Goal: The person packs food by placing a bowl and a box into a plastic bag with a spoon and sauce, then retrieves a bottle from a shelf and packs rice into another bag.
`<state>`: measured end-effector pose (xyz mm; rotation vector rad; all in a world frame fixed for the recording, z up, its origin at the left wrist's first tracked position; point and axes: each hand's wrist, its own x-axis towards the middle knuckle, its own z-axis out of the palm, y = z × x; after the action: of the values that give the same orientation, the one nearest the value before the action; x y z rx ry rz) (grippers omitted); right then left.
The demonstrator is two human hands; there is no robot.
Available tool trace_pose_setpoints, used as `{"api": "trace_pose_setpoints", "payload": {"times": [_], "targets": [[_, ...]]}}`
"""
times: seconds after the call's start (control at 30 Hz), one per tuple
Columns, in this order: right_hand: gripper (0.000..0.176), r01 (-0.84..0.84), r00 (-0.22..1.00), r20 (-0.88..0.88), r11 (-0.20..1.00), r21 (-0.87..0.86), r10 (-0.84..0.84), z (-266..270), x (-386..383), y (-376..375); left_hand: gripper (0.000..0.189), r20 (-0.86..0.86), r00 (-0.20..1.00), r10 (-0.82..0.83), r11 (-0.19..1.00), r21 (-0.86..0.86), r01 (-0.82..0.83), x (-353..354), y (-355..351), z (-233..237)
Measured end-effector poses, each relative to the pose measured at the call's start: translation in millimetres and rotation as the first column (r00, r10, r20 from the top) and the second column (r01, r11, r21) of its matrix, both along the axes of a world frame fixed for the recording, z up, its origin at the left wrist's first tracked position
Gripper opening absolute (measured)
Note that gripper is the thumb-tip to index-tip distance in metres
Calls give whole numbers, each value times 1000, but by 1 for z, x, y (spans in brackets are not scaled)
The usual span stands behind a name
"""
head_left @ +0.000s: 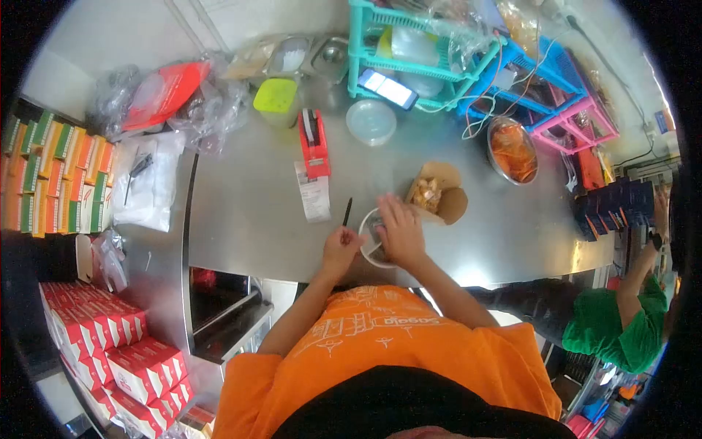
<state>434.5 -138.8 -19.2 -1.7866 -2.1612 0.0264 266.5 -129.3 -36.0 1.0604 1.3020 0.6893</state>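
Observation:
My left hand [341, 250] is closed around a dark pen [348, 211] that points up and away from me. Its knuckles are right at the left rim of a round, white-rimmed bowl [371, 252] near the table's front edge. My right hand [401, 235] lies over the right side of this bowl with fingers stretched out, hiding much of it. Just beyond that hand, an open brown cardboard food box [455, 205] holds pieces of food [427, 194]. A printed receipt [314, 194] lies to the left, under the end of a red tape dispenser [314, 146].
At the back are a clear round tub [371, 122], a yellow-green container [276, 99], a phone [388, 88] and a teal rack [417, 67]. A bowl of orange-red food [512, 150] stands right. Stacked boxes [55, 175] line the left. A person in green [614, 325] is at right.

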Motion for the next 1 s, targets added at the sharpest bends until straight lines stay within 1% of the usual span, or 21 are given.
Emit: {"api": "trace_pose_setpoints", "payload": {"times": [0.03,0.1,0.13,0.2,0.23,0.3,0.43,0.5,0.53,0.6,0.63,0.7,0.73,0.8,0.83,0.9,0.93,1.0], "targets": [[57,2,1000,8,1000,11,-2,0,0,-1,20,8,1000,-2,1000,11,2,0,-6,8],[52,46,999,-12,991,-125,-48,-1,-1,-2,21,-53,995,-86,993,-82,82,0,-16,29],[52,48,999,-9,992,-117,-50,0,-2,-2,21,-50,995,-88,994,-74,84,1,-19,26],[52,192,974,-84,961,-197,-212,0,-3,-2,23,112,993,40,996,-81,-31,6,-18,20],[52,198,973,-82,962,-191,-216,0,-4,-2,23,116,993,34,997,-75,-25,7,-15,16],[54,266,956,-81,948,-176,-283,0,-6,-3,20,-101,995,-6,988,154,21,10,-12,13],[52,252,955,-112,950,-186,-275,3,1,1,20,-130,991,-10,991,129,27,8,-8,-4],[44,102,965,-221,980,-171,-139,4,16,7,20,-107,994,25,989,146,-9,6,-7,-2],[44,104,966,-216,977,-186,-144,4,23,8,20,-104,994,22,992,130,-8,5,-6,-1],[36,30,922,-359,950,-309,-146,4,33,9,20,-248,967,50,962,272,20,4,-3,16],[36,31,924,-350,942,-333,-154,6,34,9,20,-244,969,45,969,248,18,3,-1,19],[29,-2,915,-372,920,-391,-156,13,34,9,21,-338,941,-29,904,393,169,3,1,23],[29,-5,918,-362,909,-417,-162,21,33,8,21,-332,943,-34,916,368,162,5,2,26],[28,42,951,-261,903,-427,-167,41,27,10,19,-383,923,-22,858,467,215,7,5,29],[28,39,953,-253,893,-449,-169,52,26,11,19,-379,925,-27,870,447,208,7,5,28],[29,-71,931,-358,928,-367,-71,74,23,14,18,-358,926,-123,862,424,278,6,7,27],[29,-72,932,-354,920,-386,-75,87,25,20,18,-353,927,-127,871,407,275,7,8,35],[30,-271,848,-530,864,-425,5,112,38,36,18,-110,946,-304,919,229,322,13,10,59]]}}
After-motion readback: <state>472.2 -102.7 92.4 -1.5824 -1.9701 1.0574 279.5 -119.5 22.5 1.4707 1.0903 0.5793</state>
